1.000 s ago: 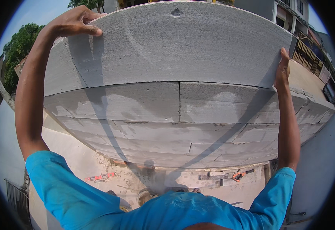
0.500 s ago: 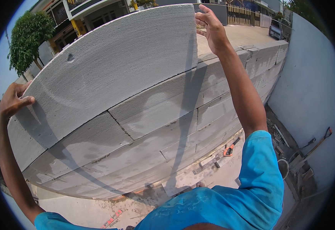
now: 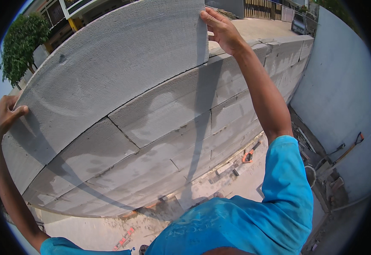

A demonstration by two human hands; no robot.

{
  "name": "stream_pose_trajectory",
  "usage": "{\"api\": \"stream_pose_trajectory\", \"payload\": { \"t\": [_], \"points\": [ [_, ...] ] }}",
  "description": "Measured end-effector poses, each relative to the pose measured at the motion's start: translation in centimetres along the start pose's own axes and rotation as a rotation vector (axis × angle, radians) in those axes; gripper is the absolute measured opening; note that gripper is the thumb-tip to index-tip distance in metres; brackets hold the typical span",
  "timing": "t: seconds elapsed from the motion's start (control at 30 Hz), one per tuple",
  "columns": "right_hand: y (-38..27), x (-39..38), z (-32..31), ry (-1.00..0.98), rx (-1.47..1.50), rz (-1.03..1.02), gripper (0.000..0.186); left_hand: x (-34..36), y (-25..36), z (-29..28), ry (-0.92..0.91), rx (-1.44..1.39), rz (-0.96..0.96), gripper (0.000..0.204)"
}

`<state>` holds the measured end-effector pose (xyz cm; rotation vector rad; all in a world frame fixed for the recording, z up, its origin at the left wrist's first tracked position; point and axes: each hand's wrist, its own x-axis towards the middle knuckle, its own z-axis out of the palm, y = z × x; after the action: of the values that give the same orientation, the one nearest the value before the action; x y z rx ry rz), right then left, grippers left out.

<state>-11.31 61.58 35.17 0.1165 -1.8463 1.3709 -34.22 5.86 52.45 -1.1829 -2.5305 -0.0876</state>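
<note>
A large grey lightweight concrete block point(image 3: 121, 51) sits on the top course of a block wall point(image 3: 164, 110) in front of me. My left hand point(image 3: 8, 115) grips its far left end, thumb on the near face and fingers over the upper edge, partly hidden. At the right end my right hand point(image 3: 222, 32) holds the block's upright edge, with the thumb near the top corner and the fingers bent against the end. A thin dark joint runs below the block. Shadows of my arms fall across the wall.
An orange-handled saw point(image 3: 248, 157) lies on the ground near the wall's foot, and a red spirit level point(image 3: 124, 239) lies lower left. To the right stand a tall pale wall point(image 3: 334, 93), a bucket point(image 3: 310, 175) and a long-handled tool point(image 3: 349, 148). Beyond the wall is a parked vehicle point(image 3: 299, 23).
My right hand's fingers have come in against the block's right end, where they were spread beside it. The whole view has shifted, so the wall appears slightly further left and higher.
</note>
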Motion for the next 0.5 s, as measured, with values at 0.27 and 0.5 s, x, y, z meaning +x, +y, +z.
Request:
{"api": "stream_pose_trajectory", "payload": {
  "t": [0.27, 0.5],
  "points": [
    [-1.2, -0.1, -0.1, 0.077, -0.118, 0.152, 0.086, 0.3, -1.8, 0.0, -0.077, 0.021, -0.041, 0.089],
    [0.5, 0.3, -0.9, 0.102, -0.036, 0.124, 0.096, 0.4, -1.1, 1.1, -0.083, -0.024, -0.053, 0.083]
  ]
}}
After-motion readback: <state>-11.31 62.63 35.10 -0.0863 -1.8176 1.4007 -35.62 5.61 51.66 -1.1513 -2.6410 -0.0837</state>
